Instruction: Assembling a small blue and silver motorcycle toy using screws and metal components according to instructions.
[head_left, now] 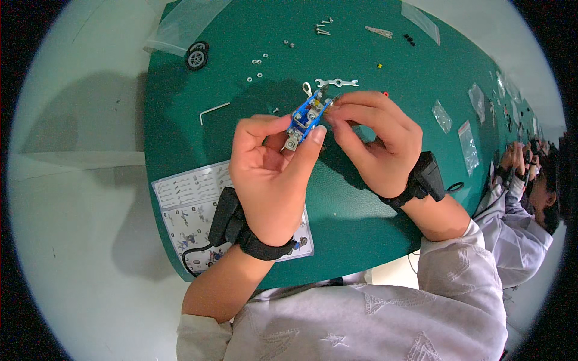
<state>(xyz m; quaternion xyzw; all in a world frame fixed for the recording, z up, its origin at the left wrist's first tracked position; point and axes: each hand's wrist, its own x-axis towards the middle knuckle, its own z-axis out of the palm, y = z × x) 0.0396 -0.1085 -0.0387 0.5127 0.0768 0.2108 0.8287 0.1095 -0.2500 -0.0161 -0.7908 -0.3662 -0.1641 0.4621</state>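
The small blue-and-silver model assembly (307,120) is held above the green tabletop (421,78), between the two hands and nearer the left one. The bare left hand (268,174) grips it, with the thumb along its near right side and the bent index finger against its left side. The assembly is tilted, its far end leaning right. The bare right hand (379,135) has curled fingers, with thumb and fingertips drawn together at the assembly's far right end; whether they pinch a part cannot be determined. A black strapped wrist device (226,218) is worn on the left wrist; a similar one is on the right. Just beyond the assembly lies a flat silver metal wrench (337,82). To the left lies an L-shaped silver hex key (214,109); farther off are small silver nuts (259,61) and two black-tyred grey wheels (196,59). Silver screws (323,32) and a flat perforated metal strip (378,31) lie at the far side. A printed white instruction sheet (186,210) lies near left, partly under the left arm. Clear plastic bags (469,147) lie right; beyond them sits a co-worker in a pale garment (518,240).
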